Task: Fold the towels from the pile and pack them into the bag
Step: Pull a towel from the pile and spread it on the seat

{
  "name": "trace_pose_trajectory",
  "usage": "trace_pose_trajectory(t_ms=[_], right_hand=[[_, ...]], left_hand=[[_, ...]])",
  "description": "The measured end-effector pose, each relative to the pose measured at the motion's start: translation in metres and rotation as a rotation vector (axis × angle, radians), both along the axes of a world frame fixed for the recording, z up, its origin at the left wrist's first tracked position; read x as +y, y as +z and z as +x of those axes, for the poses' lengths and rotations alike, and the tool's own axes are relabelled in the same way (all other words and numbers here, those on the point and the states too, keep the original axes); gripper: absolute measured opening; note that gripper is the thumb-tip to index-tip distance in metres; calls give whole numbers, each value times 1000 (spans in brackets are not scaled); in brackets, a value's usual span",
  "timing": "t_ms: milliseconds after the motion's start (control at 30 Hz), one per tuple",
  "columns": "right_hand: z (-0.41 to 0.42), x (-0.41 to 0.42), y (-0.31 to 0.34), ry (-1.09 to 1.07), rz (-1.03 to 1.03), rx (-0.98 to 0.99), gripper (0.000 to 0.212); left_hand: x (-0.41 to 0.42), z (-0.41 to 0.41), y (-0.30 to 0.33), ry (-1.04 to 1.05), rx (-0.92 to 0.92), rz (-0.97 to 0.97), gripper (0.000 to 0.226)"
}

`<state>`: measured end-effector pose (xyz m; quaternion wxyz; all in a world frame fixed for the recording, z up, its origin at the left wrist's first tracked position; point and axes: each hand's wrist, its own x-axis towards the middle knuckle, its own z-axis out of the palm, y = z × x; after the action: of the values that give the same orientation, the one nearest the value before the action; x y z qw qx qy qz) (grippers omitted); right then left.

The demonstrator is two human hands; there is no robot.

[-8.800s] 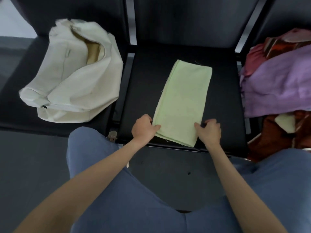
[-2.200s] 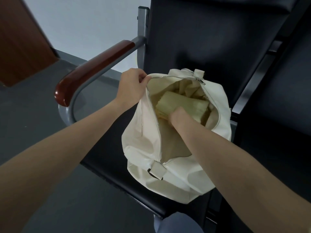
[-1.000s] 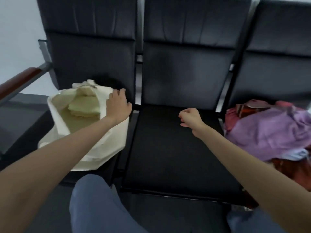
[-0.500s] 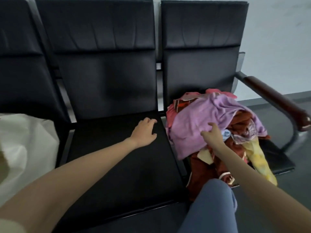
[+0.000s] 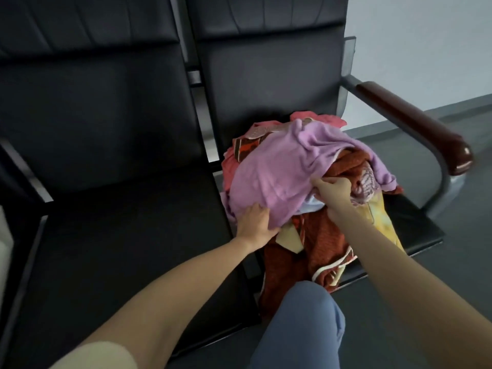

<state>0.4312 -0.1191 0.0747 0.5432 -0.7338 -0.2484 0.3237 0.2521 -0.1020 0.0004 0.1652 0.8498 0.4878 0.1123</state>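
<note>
Head view: a row of black padded waiting chairs stands against a pale wall on a grey floor. The middle seat [image 5: 127, 235] is bare black vinyl. The right-hand seat [image 5: 415, 230], at about 3 o'clock from it, has a grey metal frame with a dark red wooden armrest [image 5: 415, 123].

That right seat carries the towel pile [image 5: 319, 235], heaped and spilling over the front edge towards 6 o'clock. On top lies a lilac towel [image 5: 279, 171]; under it a rust-red knitted towel [image 5: 327, 243], a yellow one [image 5: 383, 222] at 4 o'clock, and pink cloth [image 5: 316, 118] at 12 o'clock.

The left hand [image 5: 255, 222] grips the lilac towel's near lower edge, fingers curled under the cloth. The right hand [image 5: 332, 193] pinches the same towel's right edge, at 3 o'clock from the left hand, fingers closed into the fabric.

A sliver of pale cloth at the far left edge may be the bag [image 5: 4, 246]; I cannot tell what it holds. A blue-trousered knee [image 5: 300, 323] shows at 6 o'clock.
</note>
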Motion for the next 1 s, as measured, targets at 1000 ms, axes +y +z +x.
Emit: trace_pose_trajectory(t_ms=[1000], right_hand=[[-176,21,179,354,182,-388,10]], left_hand=[[-6,-246,190,463,-895,186,36]])
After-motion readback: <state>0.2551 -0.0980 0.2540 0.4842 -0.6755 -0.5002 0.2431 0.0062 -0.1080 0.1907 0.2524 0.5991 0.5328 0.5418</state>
